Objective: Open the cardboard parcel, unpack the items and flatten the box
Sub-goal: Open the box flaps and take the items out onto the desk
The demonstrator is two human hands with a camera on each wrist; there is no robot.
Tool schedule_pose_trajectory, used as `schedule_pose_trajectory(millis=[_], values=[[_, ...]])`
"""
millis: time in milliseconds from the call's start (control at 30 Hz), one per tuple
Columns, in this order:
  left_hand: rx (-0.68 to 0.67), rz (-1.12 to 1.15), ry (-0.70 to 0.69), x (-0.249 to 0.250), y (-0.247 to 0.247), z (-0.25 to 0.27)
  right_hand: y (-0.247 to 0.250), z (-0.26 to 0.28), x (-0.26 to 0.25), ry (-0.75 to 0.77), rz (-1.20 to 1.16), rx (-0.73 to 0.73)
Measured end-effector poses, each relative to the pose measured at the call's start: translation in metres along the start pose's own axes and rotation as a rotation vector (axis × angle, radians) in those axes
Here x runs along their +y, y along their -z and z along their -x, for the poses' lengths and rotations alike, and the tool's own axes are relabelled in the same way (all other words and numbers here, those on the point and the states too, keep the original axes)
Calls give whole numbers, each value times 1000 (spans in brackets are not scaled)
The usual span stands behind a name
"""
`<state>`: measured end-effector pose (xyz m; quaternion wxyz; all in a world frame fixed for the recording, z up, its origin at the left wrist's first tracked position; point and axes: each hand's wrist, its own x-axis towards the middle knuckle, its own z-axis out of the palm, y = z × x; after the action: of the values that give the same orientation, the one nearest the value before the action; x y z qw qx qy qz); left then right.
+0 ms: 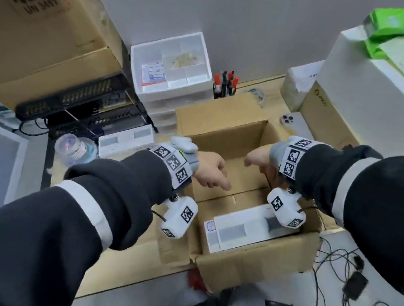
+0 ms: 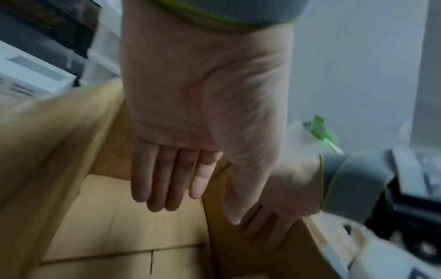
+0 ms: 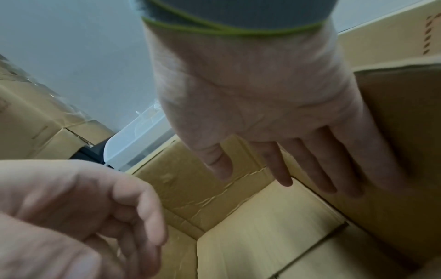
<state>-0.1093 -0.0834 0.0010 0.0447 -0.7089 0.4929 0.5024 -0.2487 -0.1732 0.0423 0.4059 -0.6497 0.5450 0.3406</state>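
Both grips slack and empty, left hand [image 1: 210,169] and right hand [image 1: 260,158] over open cardboard parcel [image 1: 256,259] with white box [image 1: 239,229] inside

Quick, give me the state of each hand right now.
Left hand: open, fingers straight, holding nothing, reaching into the cardboard box.
Right hand: open, fingers straight, holding nothing, alongside the box's inner wall.

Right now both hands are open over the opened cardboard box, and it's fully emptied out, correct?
Not quite. The left hand and right hand are open over the opened cardboard box, but it is not emptied: the head view shows a white product box still lying inside, at the end nearest the person. The far half shows bare cardboard floor.
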Motion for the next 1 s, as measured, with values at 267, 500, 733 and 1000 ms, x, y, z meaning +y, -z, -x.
schedule_pose_trajectory(millis=[267,500,733,1000], values=[[-147,-374,115,12,-32,-23,-18,-8,9,25,87,-60],[-252,-434,237,0,-57,-31,-24,-21,12,-60,74,-127],[-380,-393,237,-8,-65,-40,-27,-30,12,-44,82,-138],[-418,-342,224,-8,-75,-49,-54,-56,11,-64,163,-161]])
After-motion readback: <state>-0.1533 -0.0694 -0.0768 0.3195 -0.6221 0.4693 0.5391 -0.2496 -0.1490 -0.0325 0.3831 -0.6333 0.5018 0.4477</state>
